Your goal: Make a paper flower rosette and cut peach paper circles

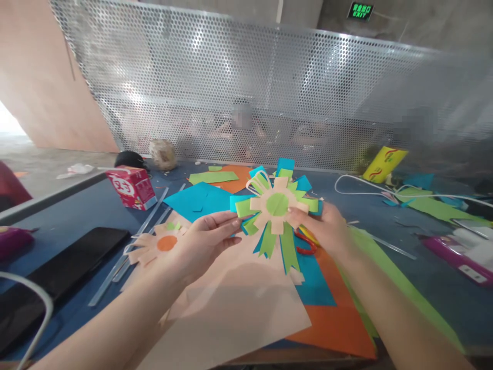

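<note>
Only thing I can properly read is the green-lit exit sign (360, 11) up top: "EXIT", with a row of Chinese characters above it, looks like 安全出口. There's big white lettering on the pinkish-red box (132, 188) and red print on the yellow packet (385, 164), but both are too blurry.

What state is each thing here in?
Green-centred flower: held up, layered
Right hand: pinching the flower
Left hand: at the flower's edge
Orange-centred flower: lying down
Black phone: screen dark
Exit sign: lit
Red box: upright
Yellow packet: tilted
Red handles: partly hidden
</note>
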The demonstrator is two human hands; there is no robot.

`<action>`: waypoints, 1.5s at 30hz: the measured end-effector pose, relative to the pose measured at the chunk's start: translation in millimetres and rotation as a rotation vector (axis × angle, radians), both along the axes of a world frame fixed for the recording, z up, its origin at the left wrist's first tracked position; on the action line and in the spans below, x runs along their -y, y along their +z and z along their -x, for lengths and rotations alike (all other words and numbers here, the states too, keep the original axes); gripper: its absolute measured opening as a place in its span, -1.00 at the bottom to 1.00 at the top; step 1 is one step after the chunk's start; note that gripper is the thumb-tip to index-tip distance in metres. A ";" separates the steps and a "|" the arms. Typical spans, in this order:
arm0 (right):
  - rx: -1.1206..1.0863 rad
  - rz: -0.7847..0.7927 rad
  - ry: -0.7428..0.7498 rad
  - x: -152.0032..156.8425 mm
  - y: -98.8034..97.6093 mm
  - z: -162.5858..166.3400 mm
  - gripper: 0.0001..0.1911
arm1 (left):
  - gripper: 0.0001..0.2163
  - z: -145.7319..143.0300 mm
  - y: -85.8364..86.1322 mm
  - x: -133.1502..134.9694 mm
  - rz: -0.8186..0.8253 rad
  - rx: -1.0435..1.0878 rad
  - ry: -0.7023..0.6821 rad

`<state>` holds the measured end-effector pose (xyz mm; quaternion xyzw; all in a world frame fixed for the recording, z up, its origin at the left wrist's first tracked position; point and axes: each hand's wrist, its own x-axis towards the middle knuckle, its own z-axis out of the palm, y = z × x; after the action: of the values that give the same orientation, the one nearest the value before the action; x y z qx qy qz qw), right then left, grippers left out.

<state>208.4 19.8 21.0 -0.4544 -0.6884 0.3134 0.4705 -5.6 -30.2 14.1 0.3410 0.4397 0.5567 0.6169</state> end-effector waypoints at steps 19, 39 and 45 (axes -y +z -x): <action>0.009 -0.032 -0.018 2.7 1.1 2.1 -0.83 | -0.93 -3.3 5.3 0.8 0.066 0.107 -0.002; 0.047 -0.085 -0.032 4.2 -1.6 7.3 -0.88 | -0.79 -4.3 -7.9 -6.3 -0.006 0.102 0.025; 0.089 -0.055 -0.033 7.2 0.2 8.3 -0.88 | -0.85 -4.1 -7.1 -7.1 0.040 0.170 0.038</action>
<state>200.1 12.6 21.3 -0.4660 -0.7095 0.2660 0.4568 -1.5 -23.1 7.1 0.2716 0.4033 0.5862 0.6480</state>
